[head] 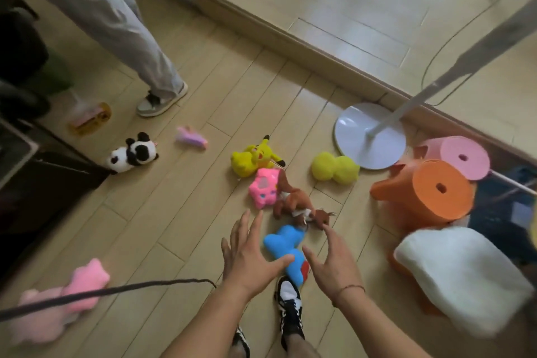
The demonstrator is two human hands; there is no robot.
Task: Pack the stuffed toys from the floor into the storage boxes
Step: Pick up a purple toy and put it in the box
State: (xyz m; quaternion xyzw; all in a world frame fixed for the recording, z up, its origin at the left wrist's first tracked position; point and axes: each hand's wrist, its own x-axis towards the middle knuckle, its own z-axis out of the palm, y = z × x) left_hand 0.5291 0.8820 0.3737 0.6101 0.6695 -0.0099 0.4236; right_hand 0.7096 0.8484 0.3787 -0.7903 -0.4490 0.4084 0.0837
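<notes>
your left hand and right hand are both spread wide, fingers straight, holding nothing, one on each side of the blue stuffed toy lying on the wooden floor. just beyond the blue toy lies a brown plush, touching a pink plush, then a yellow pikachu toy. a yellow duck plush sits farther right of the blue toy, near the fan base. a panda plush lies well left.
</notes>
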